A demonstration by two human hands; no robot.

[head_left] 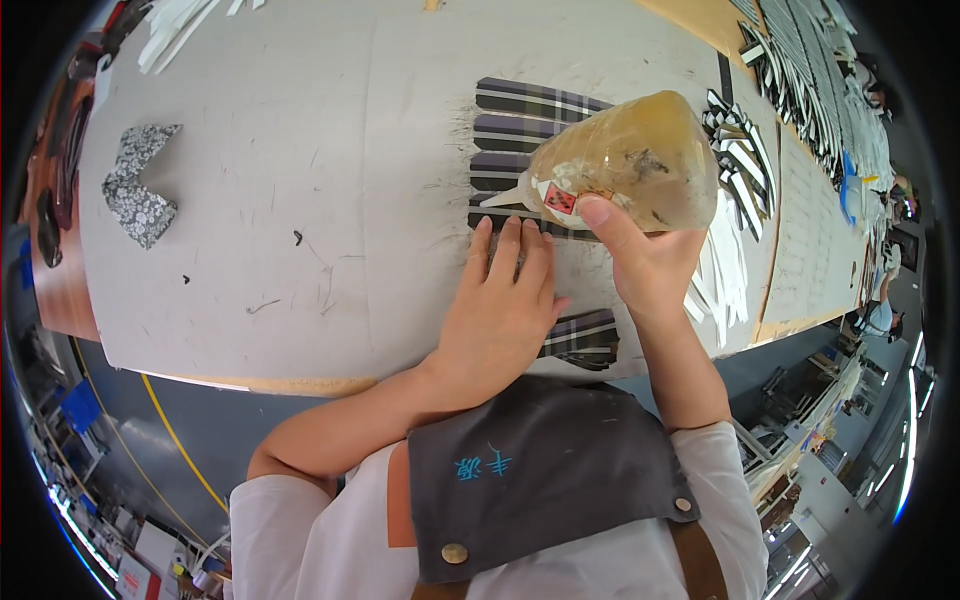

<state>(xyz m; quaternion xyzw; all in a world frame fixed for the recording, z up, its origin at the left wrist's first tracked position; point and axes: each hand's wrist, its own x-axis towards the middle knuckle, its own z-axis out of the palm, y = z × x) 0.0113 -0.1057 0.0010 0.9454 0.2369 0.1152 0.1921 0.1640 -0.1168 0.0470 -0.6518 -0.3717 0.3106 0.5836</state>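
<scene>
My left hand lies flat, fingers together, on a grey plaid fabric piece spread on the white work table. My right hand grips a clear plastic squeeze bottle of yellowish liquid, tipped on its side. Its white nozzle points left and touches the plaid fabric just beyond my left fingertips. A lower part of the plaid fabric shows under my wrists near the table's front edge.
A folded grey patterned fabric piece lies at the far left of the table. Black-and-white strips are piled to the right of the bottle, with more along the right edge. White strips sit at the top left.
</scene>
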